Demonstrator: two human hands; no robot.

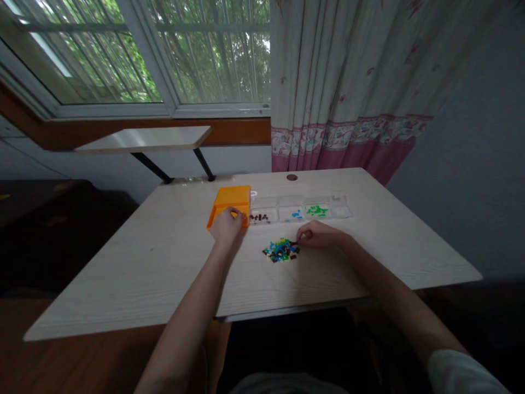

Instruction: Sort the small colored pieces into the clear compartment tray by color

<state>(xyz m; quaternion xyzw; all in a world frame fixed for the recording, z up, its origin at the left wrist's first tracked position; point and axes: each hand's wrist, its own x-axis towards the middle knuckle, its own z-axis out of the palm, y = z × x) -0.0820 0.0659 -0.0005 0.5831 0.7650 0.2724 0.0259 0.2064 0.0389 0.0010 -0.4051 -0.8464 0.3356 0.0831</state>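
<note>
A heap of small mixed building bricks (281,250) in blue, green, yellow, brown and cream lies on the table. At its right edge is my right hand (318,235), thumb and fingertips pinched together; a dark piece shows at the fingertips, too small to tell if held. My left hand (227,224) is over the lower half of an open orange box (232,194), fingers curled together, what they hold hidden. Next to the box, a clear compartment case (273,214) holds brown pieces (259,217), blue pieces (296,214) and green pieces (317,210) in separate compartments.
The pale wooden table (164,262) has a round dark cable hole (291,177) near its back edge. A raised shelf (151,139) on black supports stands at the back left. Behind are a barred window (209,54) and a floral curtain (328,82).
</note>
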